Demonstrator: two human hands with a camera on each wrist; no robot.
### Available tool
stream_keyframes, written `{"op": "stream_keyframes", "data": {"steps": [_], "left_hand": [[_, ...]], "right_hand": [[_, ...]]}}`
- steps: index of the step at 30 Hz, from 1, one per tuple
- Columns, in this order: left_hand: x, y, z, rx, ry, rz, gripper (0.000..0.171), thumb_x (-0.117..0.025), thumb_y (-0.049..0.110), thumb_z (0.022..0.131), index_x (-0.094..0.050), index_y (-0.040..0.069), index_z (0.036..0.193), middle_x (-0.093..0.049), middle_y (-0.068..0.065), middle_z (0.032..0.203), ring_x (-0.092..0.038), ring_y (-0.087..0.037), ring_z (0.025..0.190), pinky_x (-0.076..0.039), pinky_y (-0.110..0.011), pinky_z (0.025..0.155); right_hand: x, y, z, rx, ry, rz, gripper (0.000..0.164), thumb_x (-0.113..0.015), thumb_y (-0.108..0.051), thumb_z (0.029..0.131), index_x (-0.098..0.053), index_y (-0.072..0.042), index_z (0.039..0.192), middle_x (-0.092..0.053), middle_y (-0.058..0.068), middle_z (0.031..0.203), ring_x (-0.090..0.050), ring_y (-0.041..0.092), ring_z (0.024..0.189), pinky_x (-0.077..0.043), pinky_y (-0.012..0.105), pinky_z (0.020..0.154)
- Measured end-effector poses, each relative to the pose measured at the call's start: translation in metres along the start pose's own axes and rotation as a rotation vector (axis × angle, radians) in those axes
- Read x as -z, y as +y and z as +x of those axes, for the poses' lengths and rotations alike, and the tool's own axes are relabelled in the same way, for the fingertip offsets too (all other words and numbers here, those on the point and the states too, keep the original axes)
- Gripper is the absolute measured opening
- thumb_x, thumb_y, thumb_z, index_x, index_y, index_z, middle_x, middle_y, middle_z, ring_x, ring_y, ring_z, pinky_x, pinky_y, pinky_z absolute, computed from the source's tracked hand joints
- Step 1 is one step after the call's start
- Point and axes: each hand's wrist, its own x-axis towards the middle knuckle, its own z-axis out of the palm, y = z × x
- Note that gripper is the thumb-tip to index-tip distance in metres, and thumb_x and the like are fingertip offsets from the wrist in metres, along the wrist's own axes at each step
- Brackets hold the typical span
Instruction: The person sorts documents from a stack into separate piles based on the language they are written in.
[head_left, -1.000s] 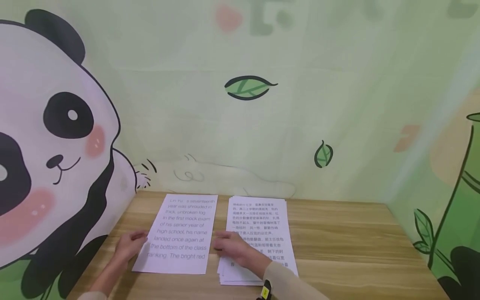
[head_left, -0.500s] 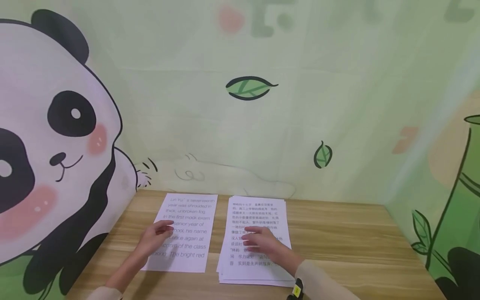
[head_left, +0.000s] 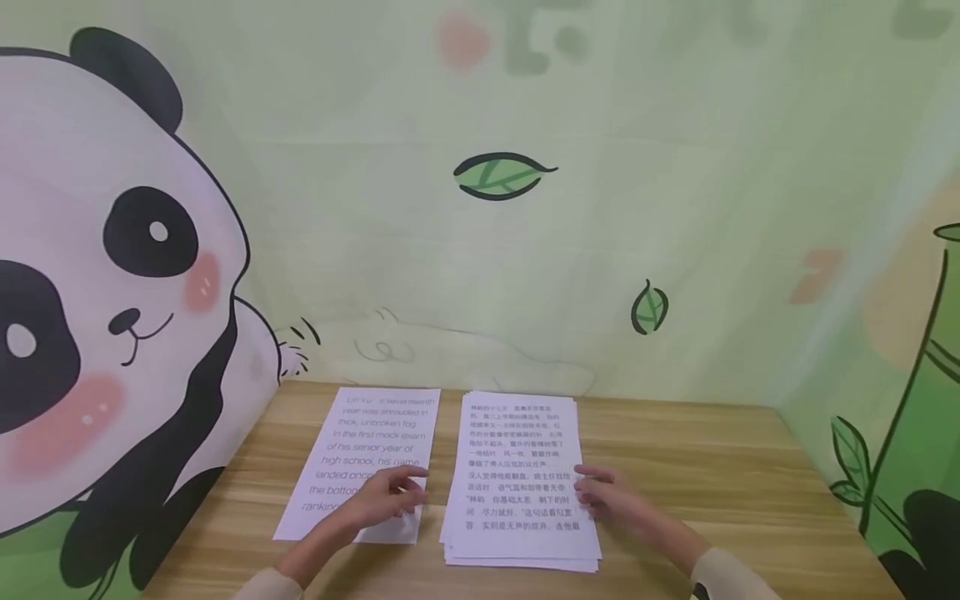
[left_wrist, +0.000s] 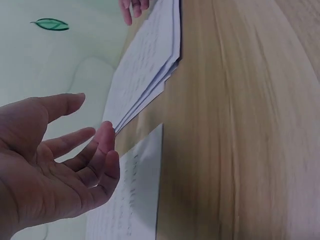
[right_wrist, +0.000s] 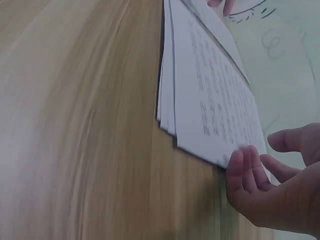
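Here I have the left hand (head_left: 378, 504) over the sheet (head_left: 358, 450), the right hand (head_left: 618, 500) at the edge of the stack (head_left: 517, 483). Both are loosely parted, gripping nothing.

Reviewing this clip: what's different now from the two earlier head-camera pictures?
Both hands shifted to the person's right. The left hand went from the left edge of the English sheet across to its lower right part; the right hand crossed from the left side of the stack of Chinese sheets to its right edge. No grasp or release is plainly visible. Sheet and stack stayed put.
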Motion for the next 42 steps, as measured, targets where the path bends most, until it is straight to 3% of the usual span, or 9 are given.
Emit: {"op": "stream_keyframes", "data": {"steps": [3, 7, 13, 17, 21, 27, 32, 34, 42], "left_hand": [[-0.012, 0.0, 0.006, -0.029, -0.038, 0.026, 0.05, -0.07, 0.017, 0.094, -0.058, -0.008, 0.135, -0.069, -0.013, 0.1, -0.068, -0.022, 0.082, -0.054, -0.028, 0.071], [-0.025, 0.0, 0.016, -0.018, -0.027, 0.072, 0.053, -0.073, 0.02, 0.091, -0.059, -0.009, 0.134, -0.068, -0.007, 0.096, -0.063, -0.016, 0.078, -0.051, -0.023, 0.068], [-0.038, 0.001, 0.028, 0.02, -0.007, 0.156, 0.019, -0.071, 0.017, 0.091, -0.065, 0.0, 0.098, -0.058, -0.003, 0.083, -0.05, -0.013, 0.069, -0.041, -0.021, 0.059], [-0.043, 0.004, 0.03, 0.035, -0.025, 0.163, 0.018, -0.072, 0.018, 0.092, -0.06, 0.006, 0.085, -0.056, -0.002, 0.08, -0.049, -0.014, 0.07, -0.039, -0.021, 0.06], [-0.047, 0.007, 0.029, 0.027, -0.041, 0.148, 0.018, -0.072, 0.019, 0.092, -0.061, 0.006, 0.087, -0.057, -0.001, 0.08, -0.051, -0.013, 0.071, -0.04, -0.021, 0.061], [-0.048, 0.01, 0.027, -0.002, -0.02, 0.173, 0.019, -0.071, 0.017, 0.092, -0.062, 0.002, 0.084, -0.059, -0.004, 0.074, -0.053, -0.014, 0.065, -0.04, -0.022, 0.057], [-0.047, 0.011, 0.028, 0.002, 0.049, 0.166, 0.041, -0.071, 0.015, 0.091, -0.063, -0.009, 0.123, -0.068, -0.01, 0.098, -0.068, -0.025, 0.092, -0.055, -0.028, 0.072], [-0.048, 0.011, 0.029, 0.019, 0.084, 0.131, 0.052, -0.071, 0.013, 0.09, -0.057, -0.009, 0.135, -0.067, -0.011, 0.106, -0.069, -0.026, 0.098, -0.058, -0.032, 0.077], [-0.053, 0.004, 0.036, 0.079, 0.143, -0.072, 0.047, -0.068, -0.001, 0.086, -0.056, -0.01, 0.131, -0.073, -0.019, 0.102, -0.072, -0.021, 0.078, -0.063, -0.036, 0.069]], "right_hand": [[0.006, -0.001, -0.001, -0.01, 0.057, -0.085, 0.048, -0.054, -0.011, 0.102, -0.046, 0.012, 0.143, -0.062, 0.029, 0.13, -0.068, 0.035, 0.11, -0.06, 0.042, 0.092], [0.008, 0.001, -0.001, -0.011, 0.097, -0.197, 0.046, -0.054, -0.012, 0.103, -0.048, 0.013, 0.142, -0.056, 0.034, 0.139, -0.064, 0.042, 0.12, -0.056, 0.049, 0.099], [0.003, 0.001, -0.001, -0.004, 0.091, -0.297, 0.042, -0.059, -0.015, 0.1, -0.058, 0.007, 0.137, -0.064, 0.025, 0.131, -0.066, 0.03, 0.11, -0.058, 0.041, 0.088], [-0.001, 0.0, -0.002, -0.022, 0.067, -0.301, 0.041, -0.059, -0.014, 0.1, -0.06, 0.004, 0.137, -0.068, 0.018, 0.125, -0.064, 0.023, 0.099, -0.055, 0.034, 0.077], [-0.002, 0.0, -0.003, -0.063, 0.07, -0.293, 0.043, -0.06, -0.016, 0.099, -0.059, 0.003, 0.138, -0.067, 0.018, 0.125, -0.063, 0.023, 0.094, -0.053, 0.032, 0.075], [0.0, 0.0, -0.005, -0.079, 0.074, -0.264, 0.043, -0.059, -0.014, 0.1, -0.057, 0.007, 0.138, -0.068, 0.018, 0.125, -0.066, 0.025, 0.105, -0.058, 0.039, 0.086], [0.002, -0.002, -0.007, -0.084, 0.073, -0.251, 0.043, -0.059, -0.014, 0.1, -0.057, 0.007, 0.138, -0.07, 0.015, 0.121, -0.067, 0.025, 0.106, -0.059, 0.04, 0.088], [0.002, -0.002, -0.008, -0.083, 0.077, -0.258, 0.043, -0.058, -0.014, 0.1, -0.057, 0.007, 0.138, -0.07, 0.014, 0.121, -0.067, 0.024, 0.106, -0.059, 0.04, 0.087], [0.003, -0.005, -0.011, -0.06, 0.118, -0.22, 0.041, -0.057, -0.015, 0.101, -0.058, 0.005, 0.137, -0.07, 0.014, 0.121, -0.067, 0.023, 0.103, -0.059, 0.039, 0.084]]}}
